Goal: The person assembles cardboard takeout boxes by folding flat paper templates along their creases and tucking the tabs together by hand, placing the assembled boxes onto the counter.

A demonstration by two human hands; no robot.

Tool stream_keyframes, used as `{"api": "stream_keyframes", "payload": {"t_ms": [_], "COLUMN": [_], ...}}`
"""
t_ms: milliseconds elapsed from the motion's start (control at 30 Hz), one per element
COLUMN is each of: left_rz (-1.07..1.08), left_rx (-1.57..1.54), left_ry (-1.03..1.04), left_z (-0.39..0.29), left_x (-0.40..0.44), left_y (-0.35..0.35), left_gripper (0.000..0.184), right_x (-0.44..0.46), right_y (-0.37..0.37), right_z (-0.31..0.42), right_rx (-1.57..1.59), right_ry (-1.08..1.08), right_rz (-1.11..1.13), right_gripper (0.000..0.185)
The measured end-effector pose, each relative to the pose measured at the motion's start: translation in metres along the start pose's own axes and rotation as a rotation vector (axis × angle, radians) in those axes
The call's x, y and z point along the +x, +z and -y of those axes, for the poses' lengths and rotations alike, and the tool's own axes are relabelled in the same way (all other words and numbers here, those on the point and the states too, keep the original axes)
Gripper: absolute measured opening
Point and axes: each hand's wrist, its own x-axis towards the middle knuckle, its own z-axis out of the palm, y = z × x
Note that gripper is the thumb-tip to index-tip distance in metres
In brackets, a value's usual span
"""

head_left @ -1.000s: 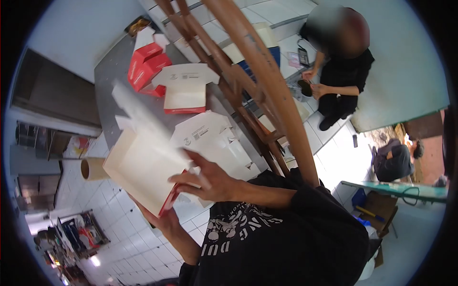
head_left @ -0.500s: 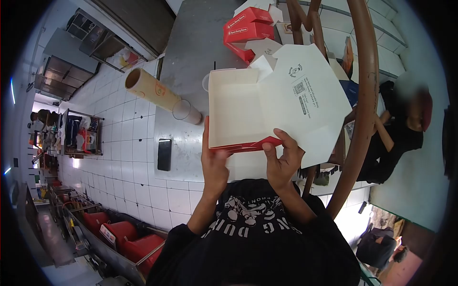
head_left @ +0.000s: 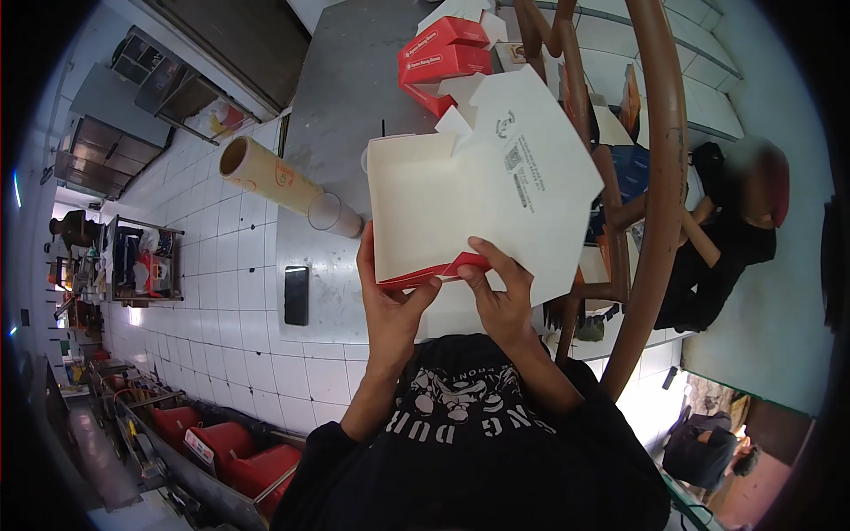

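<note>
Grey metal table (head_left: 341, 93) on a white-tiled floor (head_left: 208, 310), with an open takeaway carton (head_left: 416, 208) held above the near edge.
Left hand (head_left: 390, 305) clamps the carton's near-left corner, thumb on the red front wall; right hand (head_left: 505, 292) pinches that wall's right end between thumb and forefinger. Printed lid flaps spread open to the right. Left of the carton lie a tumbler (head_left: 335, 215), a hollow-cored roll (head_left: 270, 177) and a smartphone (head_left: 297, 296).

One metal table (head_left: 336, 80), one phone (head_left: 296, 296), one cardboard tube (head_left: 273, 176) and at least one clear cup (head_left: 335, 216) — plus one held box (head_left: 416, 208), two bare hands (head_left: 390, 320) and two people (head_left: 739, 226) at right.
</note>
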Motion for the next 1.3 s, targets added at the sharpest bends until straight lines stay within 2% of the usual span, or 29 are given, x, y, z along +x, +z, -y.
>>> {"api": "stream_keyframes", "payload": {"t_ms": [100,200,333,400,467,567,600,633,667,700,800,867,967,1000,1033,1067,1133,1167,1233,1267,1300], "left_rz": [0.005,0.031,0.004,0.057,-0.002,-0.155,-0.210,-0.209,-0.221,-0.172,-0.143,-0.115,-0.174,-0.181,-0.187,-0.189,-0.233,-0.234,-0.169,-0.166,-0.073], "left_rx": [0.028,0.021,0.049,-0.022,-0.060,-0.054,-0.146,-0.258,-0.361,-0.366,-0.393,-0.406,-0.386,-0.347,-0.308,-0.305,-0.087,-0.088,0.227,0.220,0.335], "left_ry": [-0.010,-0.004,-0.013,0.080,0.098,0.106,0.062,0.115,-0.009,-0.002,-0.018,-0.016,0.023,0.046,0.070,0.071,0.160,0.169,0.339,0.346,0.438], "left_z": [-0.002,0.002,0.000,0.012,0.018,0.018,0.011,0.016,0.018,0.016,-0.008,-0.005,0.003,0.006,0.008,0.009,0.006,0.007,0.012,0.013,0.007], "left_x": [0.002,0.003,0.001,0.002,0.004,0.013,0.018,0.023,0.032,0.036,0.034,0.037,0.035,0.036,0.036,0.035,0.032,0.031,0.028,0.026,0.022], "left_y": [-0.003,-0.005,0.002,-0.002,-0.009,-0.026,-0.030,-0.042,-0.059,-0.066,-0.050,-0.052,-0.057,-0.061,-0.065,-0.067,-0.061,-0.065,-0.068,-0.068,-0.061], "left_gripper": [0.087,0.088,0.091,0.083,0.076,0.062,0.057,0.054,0.053,0.052,0.049,0.048,0.049,0.051,0.054,0.054,0.056,0.056,0.059,0.059,0.060], "right_x": [0.003,-0.006,-0.008,-0.004,-0.003,-0.011,-0.016,-0.023,-0.026,-0.019,-0.014,-0.012,-0.010,-0.008,-0.009,-0.012,-0.015,-0.017,-0.015,-0.012,-0.006], "right_y": [0.000,0.003,0.006,0.001,-0.005,0.001,0.002,0.007,0.008,0.001,-0.004,-0.002,0.003,0.003,0.002,0.003,0.005,0.002,-0.007,-0.011,-0.015], "right_z": [0.001,-0.018,-0.020,-0.011,0.000,-0.001,-0.001,-0.009,-0.014,-0.004,0.003,-0.003,-0.011,-0.014,-0.020,-0.026,-0.036,-0.040,-0.030,-0.023,-0.018], "right_rx": [0.033,0.041,-0.078,-0.114,0.030,-0.009,-0.008,0.065,0.073,0.161,0.175,0.264,0.251,0.245,0.286,0.290,0.349,0.356,0.288,0.215,0.209], "right_ry": [-0.005,0.030,0.000,-0.003,0.147,0.014,0.029,0.021,0.075,0.157,0.227,0.251,0.188,0.171,0.293,0.293,0.416,0.518,0.575,0.644,0.637], "right_rz": [0.028,0.150,0.186,0.185,0.201,0.042,0.069,0.080,0.160,0.246,0.202,0.249,0.144,0.089,0.168,0.169,0.207,0.299,0.318,0.330,0.326], "right_gripper": [0.033,0.029,0.020,0.019,0.017,0.016,0.017,0.018,0.017,0.017,0.015,0.011,0.015,0.017,0.030,0.030,0.041,0.049,0.051,0.053,0.053]}}
